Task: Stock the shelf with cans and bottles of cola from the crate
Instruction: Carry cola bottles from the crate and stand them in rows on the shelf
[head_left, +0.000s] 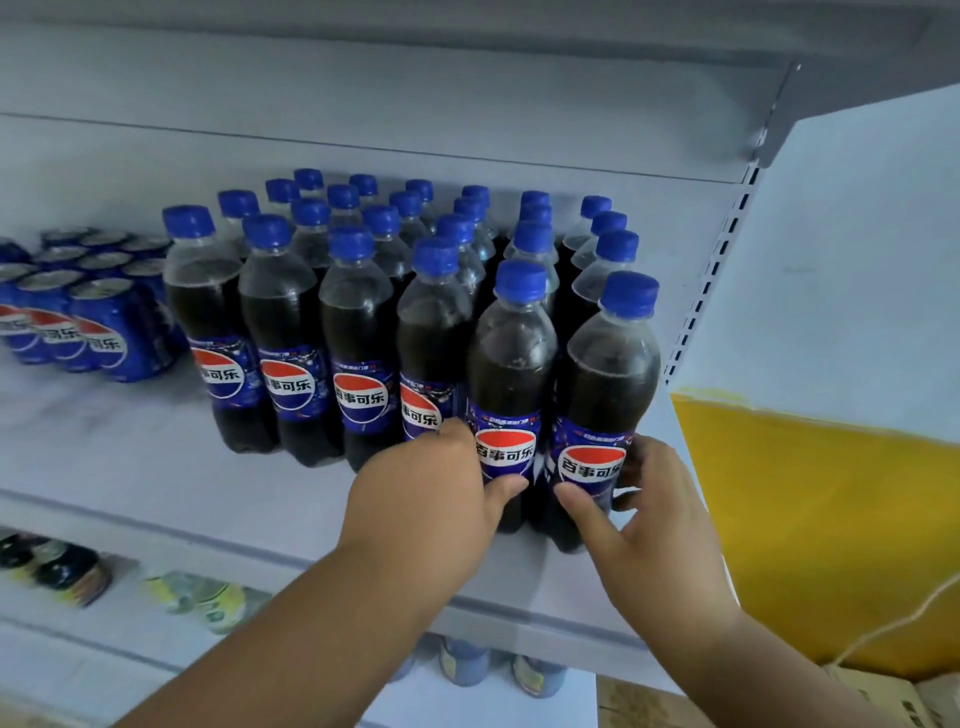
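Bottles (358, 322): upright, blue-capped, dark cola, rows on white shelf (156, 467)
Front two bottles (511, 395): upright, at shelf edge
Cans (98, 327): blue, upright, grouped left of bottles

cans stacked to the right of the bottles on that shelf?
No, the cans sit left of the bottles, at the shelf's left end.

The bottles (358, 338) at mid frame hold near-black cola under bright blue caps (523, 280), with blue labels (506, 449) bearing a red, white and blue roundel. The cans (111, 332) at left are blue with silver tops. The shelf (130, 457) is pale grey-white; the panel (821, 499) at right is yellow.
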